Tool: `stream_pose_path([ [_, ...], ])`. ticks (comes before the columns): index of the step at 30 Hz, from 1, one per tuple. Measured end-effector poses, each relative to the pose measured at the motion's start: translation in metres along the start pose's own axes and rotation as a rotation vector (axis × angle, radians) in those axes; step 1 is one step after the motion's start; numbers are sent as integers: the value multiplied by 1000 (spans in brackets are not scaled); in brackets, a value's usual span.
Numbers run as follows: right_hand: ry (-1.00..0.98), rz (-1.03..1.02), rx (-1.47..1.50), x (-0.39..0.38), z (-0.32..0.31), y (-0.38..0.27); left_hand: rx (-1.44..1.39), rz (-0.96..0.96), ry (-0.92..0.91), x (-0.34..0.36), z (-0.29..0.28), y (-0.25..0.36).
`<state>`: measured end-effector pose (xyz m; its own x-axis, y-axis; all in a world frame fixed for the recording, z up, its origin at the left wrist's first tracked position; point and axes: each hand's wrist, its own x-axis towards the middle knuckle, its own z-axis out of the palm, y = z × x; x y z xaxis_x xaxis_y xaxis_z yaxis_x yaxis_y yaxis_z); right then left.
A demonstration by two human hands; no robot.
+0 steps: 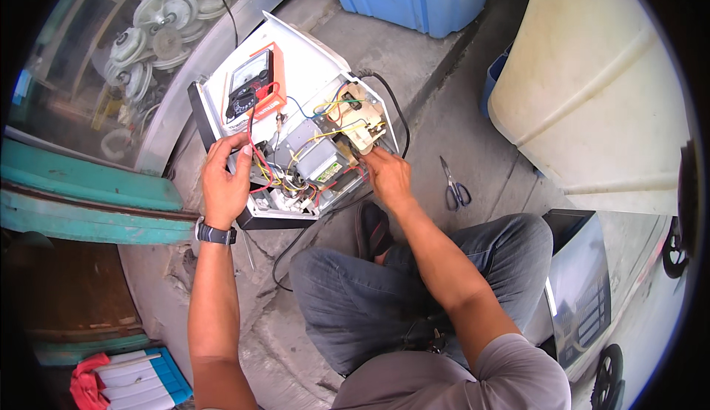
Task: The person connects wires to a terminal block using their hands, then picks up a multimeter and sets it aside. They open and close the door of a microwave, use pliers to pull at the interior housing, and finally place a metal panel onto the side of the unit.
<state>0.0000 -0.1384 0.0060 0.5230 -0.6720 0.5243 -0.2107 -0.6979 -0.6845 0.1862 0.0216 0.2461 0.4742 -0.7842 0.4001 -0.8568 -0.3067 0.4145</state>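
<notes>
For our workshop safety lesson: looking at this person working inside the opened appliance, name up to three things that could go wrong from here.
1. Both bare hands, left hand and right hand, are in among exposed wiring; a shock seems possible if any charge remains.
2. The orange multimeter rests on the tilted white casing and might slide off.
3. The black power cord loops by the person's foot, and scissors lie on the ground: trip or cut hazards.

My right hand [387,175] covers whatever its fingertips touch among the wiring at the opened appliance's [296,125] near right corner — I can't tell which part. The meter's [251,83] dial is too small to read.
</notes>
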Motion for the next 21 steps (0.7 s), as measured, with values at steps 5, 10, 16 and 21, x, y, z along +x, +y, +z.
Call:
stream_pose_path([
  [5,127,118,-13,-1,7,-6,15,19,-2,0,-2,-1],
  [10,140,123,-9,0,11,-4,22,29,-3,0,-1,-1],
  [16,112,236,65,4,11,-5,59,39,-13,1,0,6],
  [21,80,316,131,5,11,-7,47,57,-128,3,-6,11],
])
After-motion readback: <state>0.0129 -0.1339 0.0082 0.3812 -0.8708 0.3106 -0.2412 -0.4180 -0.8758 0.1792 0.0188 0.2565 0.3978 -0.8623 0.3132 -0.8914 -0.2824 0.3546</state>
